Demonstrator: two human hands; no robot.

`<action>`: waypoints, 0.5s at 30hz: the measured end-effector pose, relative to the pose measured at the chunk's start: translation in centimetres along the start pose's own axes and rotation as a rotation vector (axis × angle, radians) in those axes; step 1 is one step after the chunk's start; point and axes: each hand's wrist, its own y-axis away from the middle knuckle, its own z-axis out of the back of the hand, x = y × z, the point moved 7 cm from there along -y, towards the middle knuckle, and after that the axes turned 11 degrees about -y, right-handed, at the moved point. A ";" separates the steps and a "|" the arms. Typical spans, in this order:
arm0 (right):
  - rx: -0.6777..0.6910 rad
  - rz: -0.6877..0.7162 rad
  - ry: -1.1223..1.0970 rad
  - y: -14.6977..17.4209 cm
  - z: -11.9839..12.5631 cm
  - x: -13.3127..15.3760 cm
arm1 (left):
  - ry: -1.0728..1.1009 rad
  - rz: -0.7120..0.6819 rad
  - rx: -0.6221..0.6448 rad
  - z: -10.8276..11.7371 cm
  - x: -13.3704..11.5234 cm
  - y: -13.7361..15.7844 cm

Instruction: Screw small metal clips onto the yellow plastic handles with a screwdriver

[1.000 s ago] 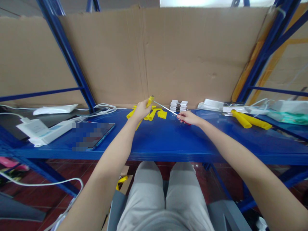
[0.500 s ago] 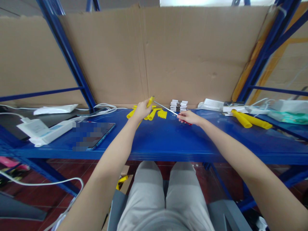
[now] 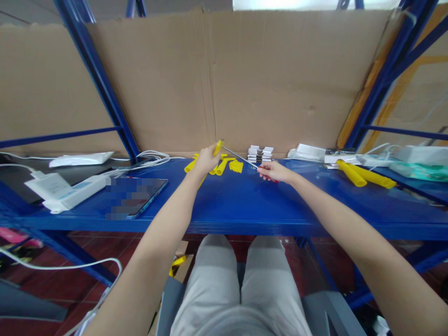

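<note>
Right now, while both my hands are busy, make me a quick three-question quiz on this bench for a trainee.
1. Multiple choice: what does the right grip hold?
a) a phone
b) a red-handled tool
c) a white cable

2. True or false: the left grip is empty.

3. Fill the gap: behind the blue tabletop rises a brown ____ panel.

Key:
1. b
2. False: the left grip holds a yellow piece.
3. cardboard
</note>
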 end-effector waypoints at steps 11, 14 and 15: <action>0.013 -0.008 -0.032 -0.2 0.0 -0.3 | 0.023 0.017 -0.012 0.1 0.1 0.0; 0.018 0.012 -0.020 -0.1 0.1 -0.1 | 0.020 0.030 -0.006 0.1 0.2 0.0; 0.011 0.016 -0.013 -0.1 0.1 -0.1 | 0.022 0.031 -0.004 0.1 0.2 0.0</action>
